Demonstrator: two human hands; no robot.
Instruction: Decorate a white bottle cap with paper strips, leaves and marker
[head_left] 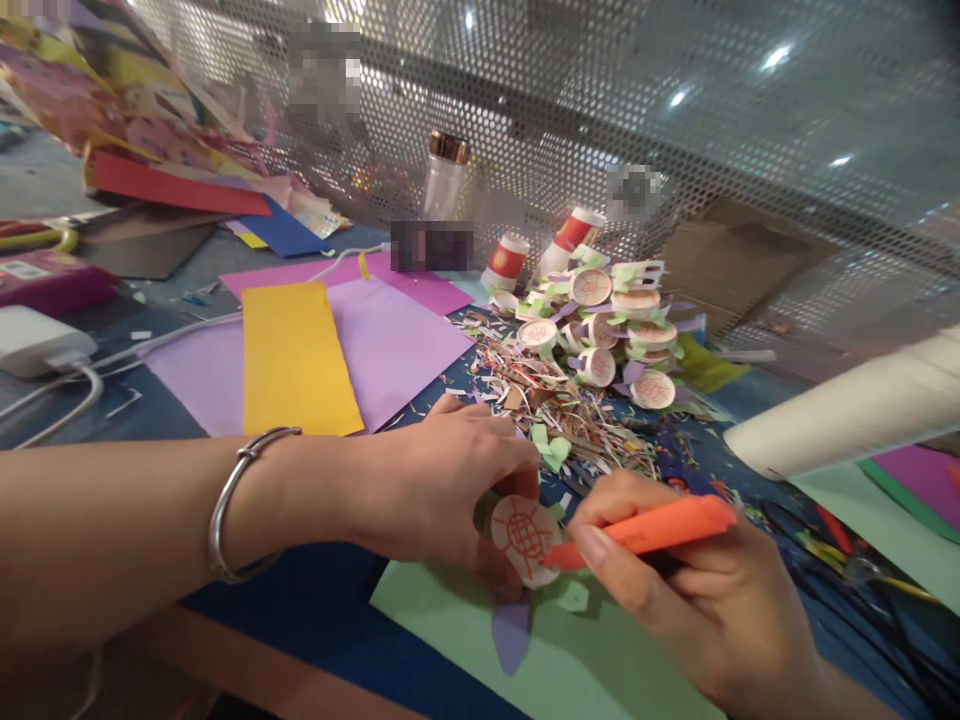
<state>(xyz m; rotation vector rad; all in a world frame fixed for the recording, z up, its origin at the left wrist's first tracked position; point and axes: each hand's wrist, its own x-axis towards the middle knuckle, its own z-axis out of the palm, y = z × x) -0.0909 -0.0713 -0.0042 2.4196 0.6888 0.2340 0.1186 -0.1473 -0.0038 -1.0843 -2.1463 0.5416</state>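
Observation:
My left hand (450, 490) reaches in from the left, a silver bangle (217, 510) on its wrist. Its fingers are closed around a small white paper craft (508, 535), with a round face that bears an orange-red grid with rays. Purple and light-green paper pieces stick out from the craft. In my right hand (712, 600) is an orange marker (645, 528), gripped like a pen, its tip at the right side of the round face. Beneath both hands lies a light-green paper sheet (442, 620).
A pile of similar round paper crafts (592, 288) stands beyond paper shreds (555, 390). Behind are red-and-white paper cups (506, 262) and a clear bottle (444, 185). Yellow paper (292, 360) overlaps purple sheets. At right are a white roll (847, 405) and black-handled scissors (832, 600); a white charger (45, 340) lies left.

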